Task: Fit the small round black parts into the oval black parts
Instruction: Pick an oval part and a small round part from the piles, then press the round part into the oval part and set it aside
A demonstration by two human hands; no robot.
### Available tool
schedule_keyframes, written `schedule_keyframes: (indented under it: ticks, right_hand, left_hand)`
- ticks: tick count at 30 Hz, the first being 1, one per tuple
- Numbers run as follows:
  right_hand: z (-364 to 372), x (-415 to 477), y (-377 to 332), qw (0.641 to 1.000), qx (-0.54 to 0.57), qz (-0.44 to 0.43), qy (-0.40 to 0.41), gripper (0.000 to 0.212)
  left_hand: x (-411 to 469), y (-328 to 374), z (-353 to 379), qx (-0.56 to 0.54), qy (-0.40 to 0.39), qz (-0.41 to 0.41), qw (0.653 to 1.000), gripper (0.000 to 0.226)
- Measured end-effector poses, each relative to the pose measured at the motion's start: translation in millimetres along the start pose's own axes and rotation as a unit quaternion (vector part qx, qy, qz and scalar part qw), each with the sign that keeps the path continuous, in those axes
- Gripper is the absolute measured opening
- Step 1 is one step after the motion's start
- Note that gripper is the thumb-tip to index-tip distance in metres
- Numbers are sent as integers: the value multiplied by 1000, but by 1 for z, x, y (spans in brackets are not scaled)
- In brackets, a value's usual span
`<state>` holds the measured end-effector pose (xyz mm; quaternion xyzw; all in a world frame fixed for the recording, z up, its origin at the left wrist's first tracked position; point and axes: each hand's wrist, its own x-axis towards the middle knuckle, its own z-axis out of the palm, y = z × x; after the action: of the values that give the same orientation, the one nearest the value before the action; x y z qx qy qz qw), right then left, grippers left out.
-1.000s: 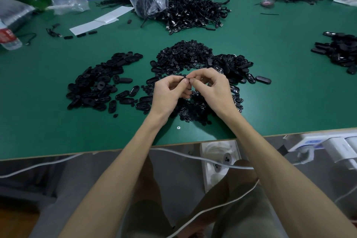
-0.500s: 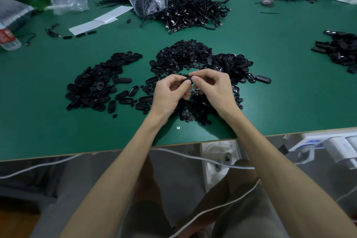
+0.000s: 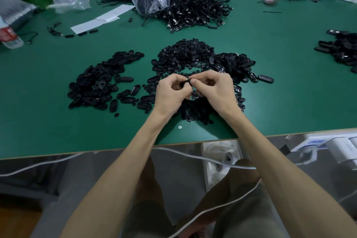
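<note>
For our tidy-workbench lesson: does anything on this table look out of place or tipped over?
A plastic bottle lies on its side at the table's left edge; three stray black parts sit by the white paper, away from the piles.

I am holding both bare forearms stretched forward, converging toward the middle. My left grip (image 3: 171, 92) is curling its fingers inward, and my right grip (image 3: 214, 88) is meeting it fingertip to fingertip, knuckles up, both pinching one small black part (image 3: 185, 83) between thumbs and forefingers.
</note>
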<state>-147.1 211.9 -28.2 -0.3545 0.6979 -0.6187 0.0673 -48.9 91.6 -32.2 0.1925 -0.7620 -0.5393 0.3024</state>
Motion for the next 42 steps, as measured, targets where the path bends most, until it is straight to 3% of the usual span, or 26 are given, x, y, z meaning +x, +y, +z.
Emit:
schedule_keyframes:
  ticks: [5, 10, 20, 23, 27, 30, 33, 36, 39, 42]
  right_hand:
    - [0, -1, -1, 1000, 7, 7, 3, 9]
    - [-3, 0, -3, 999, 31, 7, -1, 10]
    - [-3, 2, 0, 999, -39, -15, 23, 9]
    - [-3, 2, 1, 998, 7, 18, 60, 9]
    - [-7, 3, 6, 979, 110, 86, 151, 13]
    - [-9, 6, 8, 957, 168, 119, 204, 15]
    - [-11, 9, 9, 932, 229, 139, 244, 14]
    - [-12, 10, 8, 920, 265, 143, 251, 40]
    - [-12, 10, 8, 939, 230, 158, 201, 73]
    - [-10, 6, 5, 976, 103, 134, 135, 67]
  left_hand:
    - [0, 0, 3, 23, 17, 8, 1000, 2]
    - [0, 0, -1, -19, 14, 8, 1000, 9]
    - [-1, 1, 3, 61, 39, 81, 994, 7]
    - [-2, 7, 3, 101, 57, 109, 987, 20]
    - [-2, 15, -11, 157, 106, 98, 977, 21]
    - [9, 12, -41, 281, 121, 33, 951, 22]
    - [20, 1, -72, 450, 95, -53, 886, 31]
    - [26, -11, -89, 538, 64, -103, 834, 37]
    - [30, -18, -94, 534, 61, -83, 839, 28]
    - [31, -18, -95, 518, 57, -63, 851, 25]
